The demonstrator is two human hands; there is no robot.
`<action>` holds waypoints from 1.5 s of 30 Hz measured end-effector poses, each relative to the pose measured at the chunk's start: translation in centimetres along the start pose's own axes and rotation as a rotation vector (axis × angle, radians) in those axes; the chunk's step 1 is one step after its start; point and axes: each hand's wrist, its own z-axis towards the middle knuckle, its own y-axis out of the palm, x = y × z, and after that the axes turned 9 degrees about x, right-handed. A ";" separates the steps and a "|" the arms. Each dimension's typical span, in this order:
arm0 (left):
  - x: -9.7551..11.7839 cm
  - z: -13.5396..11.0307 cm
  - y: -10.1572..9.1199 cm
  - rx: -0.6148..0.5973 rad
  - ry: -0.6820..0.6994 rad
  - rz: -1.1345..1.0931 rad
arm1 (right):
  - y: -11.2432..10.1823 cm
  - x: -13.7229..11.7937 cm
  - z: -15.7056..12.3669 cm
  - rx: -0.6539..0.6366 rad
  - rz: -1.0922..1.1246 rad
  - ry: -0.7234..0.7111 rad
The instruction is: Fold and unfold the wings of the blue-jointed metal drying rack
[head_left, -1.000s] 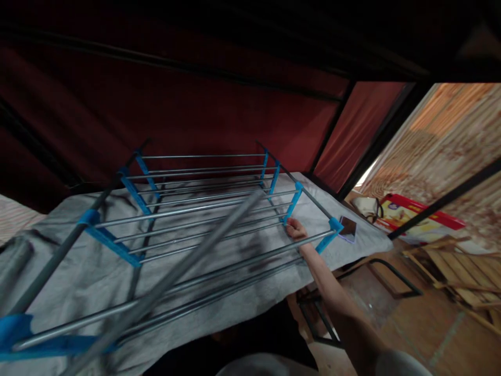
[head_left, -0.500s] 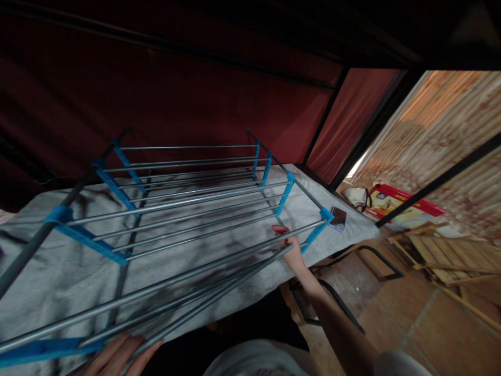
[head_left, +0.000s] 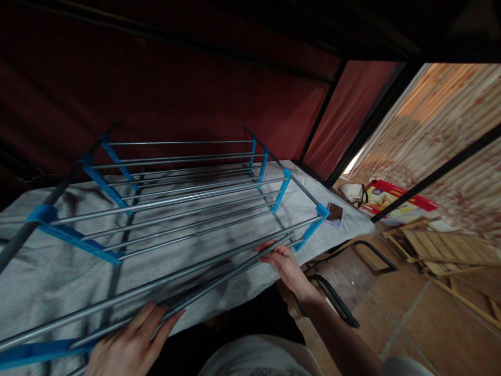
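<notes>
Left hand (head_left: 131,337), right hand (head_left: 285,266) gripping gray rod (head_left: 223,279), apparently unseated; beyond hands, rack rods (head_left: 188,197) already seated in blue brackets (head_left: 282,192).

Flat red-and-yellow box (head_left: 409,209): small yellow marks like lettering along its red edge, too blurred to read.
Small dark-blue emblem (head_left: 377,191): on the box's printed face, any wording illegible.
Pale grey cloth shirt (head_left: 250,355): dark print at the bottom, cut off, unreadable.
Legible text: none.

Head cam, looks fwd & down over rack (head_left: 183,198), close up.
</notes>
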 end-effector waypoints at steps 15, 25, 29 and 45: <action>1.6 4.3 0.8 -0.084 0.092 -0.060 | -0.2 -0.1 -0.7 -0.043 0.206 0.143; 3.5 5.8 2.2 0.001 0.073 -0.011 | -1.3 -0.6 0.0 0.026 0.196 0.114; 3.3 5.9 2.4 -0.001 0.057 -0.025 | -1.4 -0.5 0.1 0.025 0.186 0.113; 3.9 7.6 1.2 0.098 0.158 0.017 | -1.5 -1.0 0.3 0.045 0.169 0.126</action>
